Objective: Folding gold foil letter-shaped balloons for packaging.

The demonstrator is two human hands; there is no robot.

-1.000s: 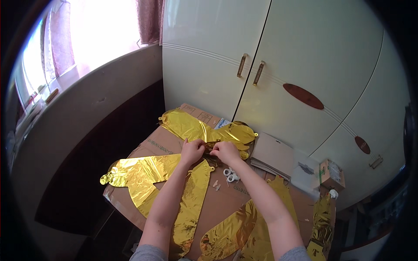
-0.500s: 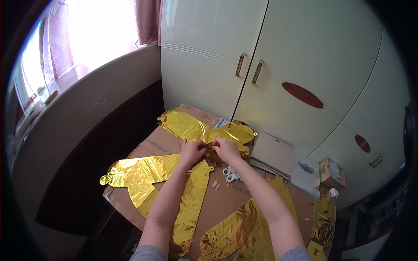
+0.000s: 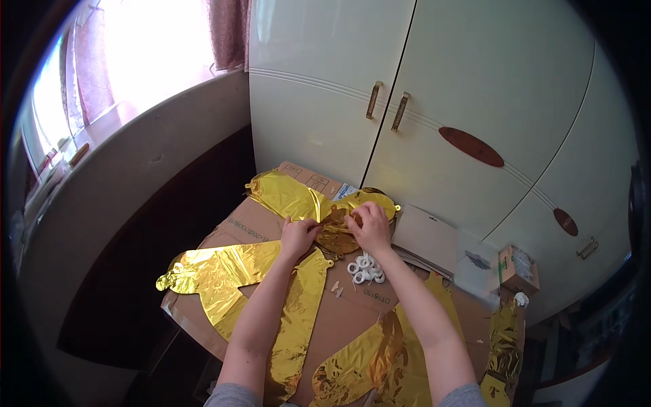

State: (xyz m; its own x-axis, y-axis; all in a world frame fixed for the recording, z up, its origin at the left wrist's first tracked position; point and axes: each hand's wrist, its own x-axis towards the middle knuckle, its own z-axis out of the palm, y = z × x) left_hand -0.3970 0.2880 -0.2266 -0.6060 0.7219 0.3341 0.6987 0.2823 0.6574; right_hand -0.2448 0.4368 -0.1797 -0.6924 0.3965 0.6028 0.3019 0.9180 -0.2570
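Note:
A crumpled gold foil balloon (image 3: 285,193) lies at the far side of the cardboard-covered surface. At its near edge, my left hand (image 3: 299,237) is closed in a pinch on the foil. My right hand (image 3: 371,229) is a little farther right, its bent fingers gripping a darker, folded part of the foil (image 3: 336,234). The fingertips are partly hidden. Another flat gold foil balloon (image 3: 224,271) spreads beneath and left of my left forearm. More gold foil (image 3: 359,353) lies between my arms and under the right forearm. Several white ribbon rolls (image 3: 366,269) sit just below my right hand.
Brown cardboard (image 3: 346,319) covers the surface. Small pale pieces (image 3: 336,289) lie on it. Flat grey-brown sheets (image 3: 426,237), a small open box (image 3: 518,268) and a gold foil strip (image 3: 503,339) are at the right. A white cabinet (image 3: 319,129) stands behind.
My right hand has moved slightly right and up, away from my left hand, spreading the dark folded foil between them. The white ribbon rolls show more fully. My left hand stays put.

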